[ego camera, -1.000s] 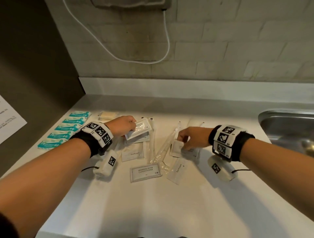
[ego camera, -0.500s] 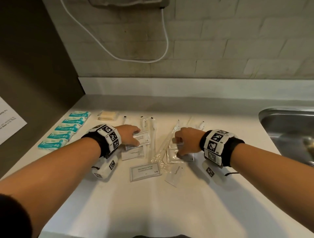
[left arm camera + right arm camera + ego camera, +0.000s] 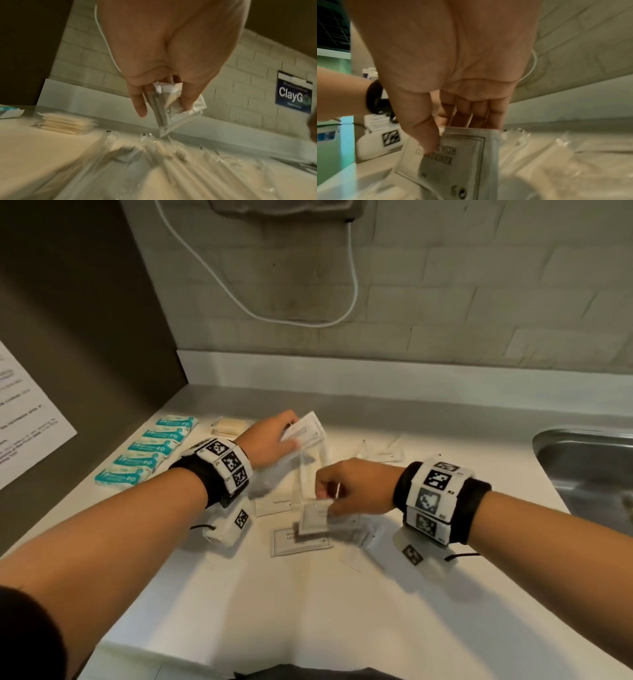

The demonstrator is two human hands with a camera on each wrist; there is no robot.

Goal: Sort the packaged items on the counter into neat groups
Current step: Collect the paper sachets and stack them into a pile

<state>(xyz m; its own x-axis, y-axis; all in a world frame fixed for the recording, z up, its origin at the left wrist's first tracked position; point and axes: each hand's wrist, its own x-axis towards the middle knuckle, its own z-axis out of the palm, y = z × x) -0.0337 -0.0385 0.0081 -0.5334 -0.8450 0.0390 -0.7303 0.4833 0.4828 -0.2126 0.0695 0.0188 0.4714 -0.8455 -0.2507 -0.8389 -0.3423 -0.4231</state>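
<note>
The sorting is partly done, judging by how things lie on the bench (image 3: 445, 594). At the far left a row of teal packets (image 3: 150, 455) sits lined up in order, and just right of it a small stack of cream packets (image 3: 228, 425) is squared off — two groups that look finished. The middle is not: clear sleeves holding long thin items (image 3: 313, 470), a toothpaste sachet (image 3: 274, 506), a shampoo sachet lying flat (image 3: 291, 544) and more loose wrappers overlap in a jumble, with a few pieces (image 3: 383, 453) strewn toward the sink (image 3: 582, 467) on the right. The left hand (image 3: 270, 440) is raised over the far side of the pile, fingers and thumb pinching a small bundle of flat sachets (image 3: 303, 433); the left wrist view shows several packets gathered in that grip. The right hand (image 3: 356, 487) is lifted over the centre, thumb pinched against the fingers on another sachet (image 3: 313, 520), which the right wrist view shows is printed as shampoo with conditioner. So a sachet group seems to be in the making — the sleeves, the toothpaste and the stray pieces are likely still to be gathered.
</note>
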